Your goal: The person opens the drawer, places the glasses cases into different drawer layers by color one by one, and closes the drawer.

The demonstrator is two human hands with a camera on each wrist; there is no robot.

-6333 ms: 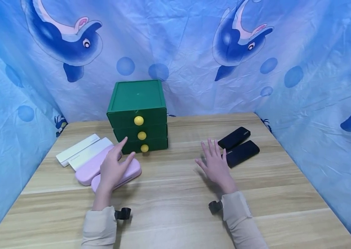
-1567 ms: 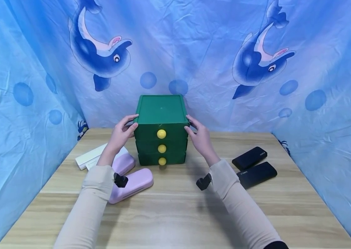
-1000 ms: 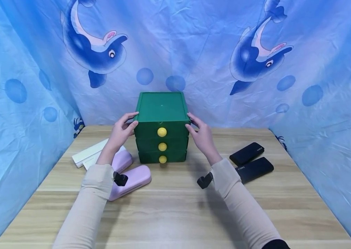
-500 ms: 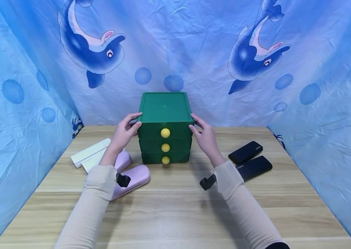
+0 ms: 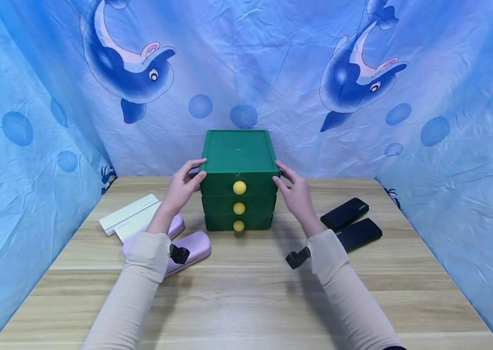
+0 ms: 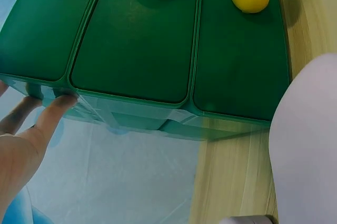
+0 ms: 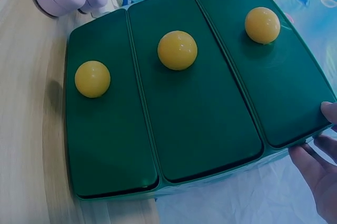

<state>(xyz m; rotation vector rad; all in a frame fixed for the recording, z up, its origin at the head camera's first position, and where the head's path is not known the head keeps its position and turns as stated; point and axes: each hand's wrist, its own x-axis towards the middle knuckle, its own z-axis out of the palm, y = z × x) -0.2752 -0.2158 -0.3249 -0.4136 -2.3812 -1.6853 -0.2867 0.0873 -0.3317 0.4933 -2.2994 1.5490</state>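
Note:
A green drawer box (image 5: pixel 241 150) with three stacked drawers, each with a round yellow knob (image 5: pixel 239 187), stands near the back of the table. My left hand (image 5: pixel 179 190) grips its upper left front corner, and my right hand (image 5: pixel 295 193) grips the opposite corner. The right wrist view has the right thumb (image 7: pixel 329 110) at the front edge of the top drawer and fingers along the side. In the left wrist view, fingers (image 6: pixel 45 126) press against the box's clear side. All three drawers are pushed in.
Left of the box lie two white cases (image 5: pixel 128 214) and two pink cases (image 5: pixel 191 247), partly behind my left forearm. Two black cases (image 5: pixel 345 213) lie on the right of the wooden table (image 5: pixel 246 301). A blue dolphin-print curtain (image 5: pixel 246 58) encloses the back and sides.
My hands went from hovering apart over the table to gripping the drawer box. Over the last second, the box has shifted to the right with both hands on it.

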